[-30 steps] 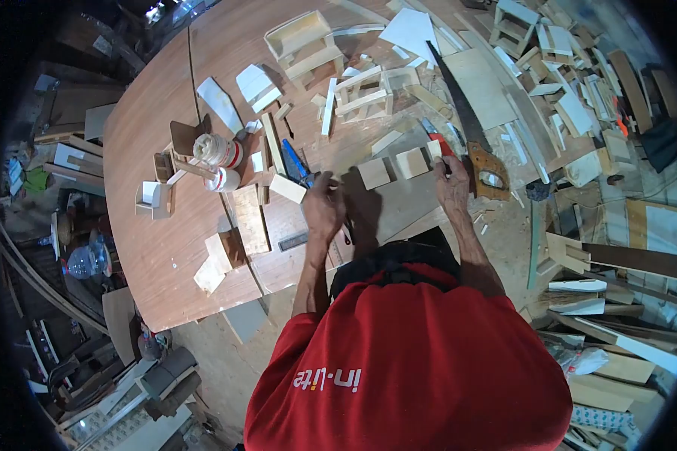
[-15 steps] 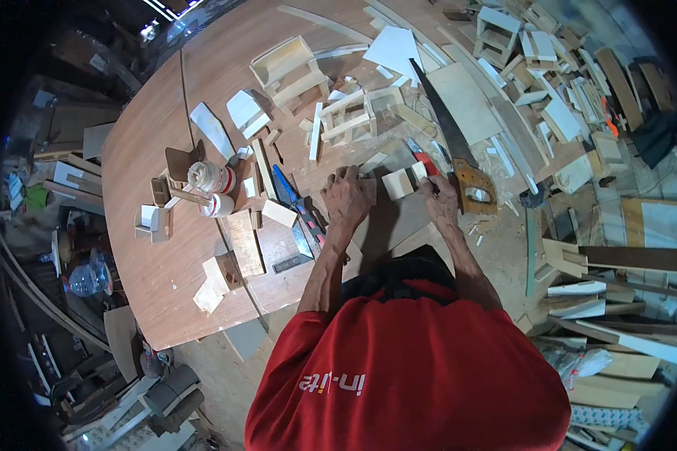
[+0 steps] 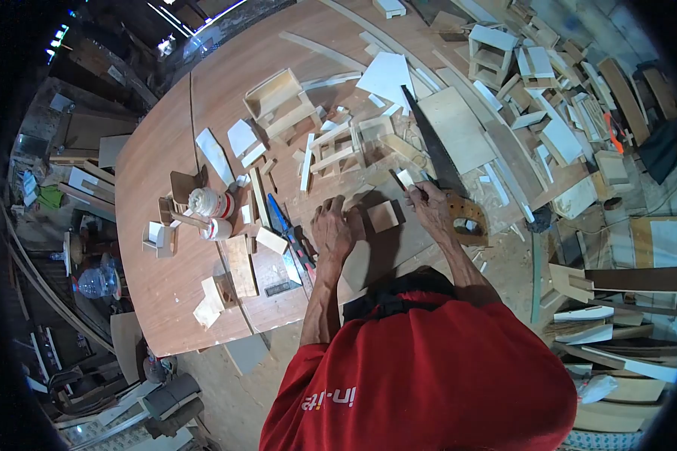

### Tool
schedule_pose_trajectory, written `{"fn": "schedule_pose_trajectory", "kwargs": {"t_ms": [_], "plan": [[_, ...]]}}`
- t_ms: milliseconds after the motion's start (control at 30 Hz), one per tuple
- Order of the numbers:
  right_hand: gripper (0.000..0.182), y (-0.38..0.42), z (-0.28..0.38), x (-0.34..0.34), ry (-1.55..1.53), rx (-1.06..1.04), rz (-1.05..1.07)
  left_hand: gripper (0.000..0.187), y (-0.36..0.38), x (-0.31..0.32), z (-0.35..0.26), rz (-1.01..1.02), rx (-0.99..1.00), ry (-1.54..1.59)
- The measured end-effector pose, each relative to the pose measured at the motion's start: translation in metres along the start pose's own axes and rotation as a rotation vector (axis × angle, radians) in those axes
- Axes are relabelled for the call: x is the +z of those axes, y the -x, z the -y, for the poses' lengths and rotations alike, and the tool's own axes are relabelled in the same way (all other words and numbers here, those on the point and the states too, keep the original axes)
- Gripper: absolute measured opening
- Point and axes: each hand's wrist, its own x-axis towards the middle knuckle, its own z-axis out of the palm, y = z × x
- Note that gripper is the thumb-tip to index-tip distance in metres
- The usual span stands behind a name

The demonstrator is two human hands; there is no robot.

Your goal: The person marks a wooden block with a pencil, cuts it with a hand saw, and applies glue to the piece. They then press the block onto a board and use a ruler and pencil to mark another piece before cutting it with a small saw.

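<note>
My left hand [image 3: 333,229] rests on the work board [image 3: 361,267] with its fingers curled down. A small brownish patch shows beside its thumb; what the fingers hold, if anything, is hidden. Just to its right a small wooden block [image 3: 383,216] lies on the board. My right hand [image 3: 431,208] is closed in a pinch on a small white-faced wooden block [image 3: 405,178], held over the board. The handsaw [image 3: 438,143] lies directly beyond and beside that hand, its wooden handle [image 3: 470,218] to the right of my wrist.
Left of my left hand lie a blue-and-black tool [image 3: 286,229] and a steel square [image 3: 282,287]. Jars of white paste [image 3: 212,203] stand farther left. Small wooden frames [image 3: 337,154] and a box-like piece [image 3: 280,101] are beyond my hands. Scrap wood [image 3: 557,135] piles up at right.
My left hand has moved down and left. The right hand has drawn back toward me, lifting the small block apart from the other one, which now lies nearer my left hand. The view has shifted slightly.
</note>
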Motion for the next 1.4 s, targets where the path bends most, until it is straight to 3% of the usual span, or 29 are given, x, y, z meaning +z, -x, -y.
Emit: {"fn": "schedule_pose_trajectory", "kwargs": {"t_ms": [100, 200, 267, 367, 433, 533, 567, 633, 767, 800, 833, 900, 967, 1133, 1200, 1400], "plan": [[0.025, -0.006, 0.007, -0.011, -0.111, 0.149, -0.002, 0.032, -0.026, 0.015, -0.017, -0.042, 0.111, 0.144], [0.024, -0.005, 0.008, -0.022, -0.133, 0.09, -0.051, 0.031, -0.064, 0.038, -0.044, 0.004, 0.182, 0.273], [0.023, -0.006, 0.004, -0.028, -0.181, 0.087, -0.063, 0.035, -0.098, 0.04, -0.07, 0.15, 0.119, 0.203], [0.022, -0.003, 0.007, -0.037, -0.214, 0.107, -0.099, 0.038, -0.154, 0.071, -0.074, 0.111, 0.202, 0.051], [0.021, -0.001, 0.005, -0.043, -0.207, 0.142, -0.129, 0.04, -0.18, 0.083, -0.072, -0.035, 0.264, -0.079], [0.02, 0.001, 0.001, -0.052, -0.181, 0.12, -0.185, 0.044, -0.211, 0.122, -0.042, 0.018, 0.446, -0.324], [0.02, 0.002, 0.002, -0.056, -0.226, 0.15, -0.209, 0.044, -0.21, 0.126, -0.041, 0.032, 0.453, -0.321], [0.019, 0.004, 0.007, -0.064, -0.271, 0.19, -0.235, 0.048, -0.201, 0.098, -0.061, 0.249, 0.275, -0.228], [0.016, 0.016, 0.002, -0.092, -0.167, 0.158, -0.317, 0.043, -0.174, 0.105, -0.067, 0.118, 0.347, -0.346], [0.014, 0.021, 0.001, -0.102, 0.046, 0.13, -0.339, 0.036, -0.162, 0.112, -0.064, -0.208, 0.501, -0.379], [0.011, 0.026, -0.001, -0.111, 0.258, 0.101, -0.359, 0.036, -0.155, 0.101, -0.079, -0.204, 0.509, -0.373], [0.012, 0.038, -0.015, -0.12, 0.407, 0.065, -0.394, 0.045, -0.139, 0.065, -0.12, 0.787, 0.41, -0.442], [0.016, 0.05, -0.025, -0.123, 0.681, -0.005, -0.503, 0.043, -0.092, 0.088, -0.111, 0.624, 0.38, 0.166], [0.014, 0.065, -0.04, -0.118, 0.757, 0.081, -0.604, 0.043, -0.05, 0.104, -0.139, 0.68, 0.259, 0.274], [0.015, 0.07, -0.04, -0.115, 0.703, 0.302, -0.552, 0.044, -0.047, 0.108, -0.143, 0.672, 0.211, 0.249], [0.022, 0.065, -0.057, -0.118, 0.492, 0.343, -0.63, 0.05, -0.049, 0.104, -0.152, 0.665, 0.15, 0.27]]}}
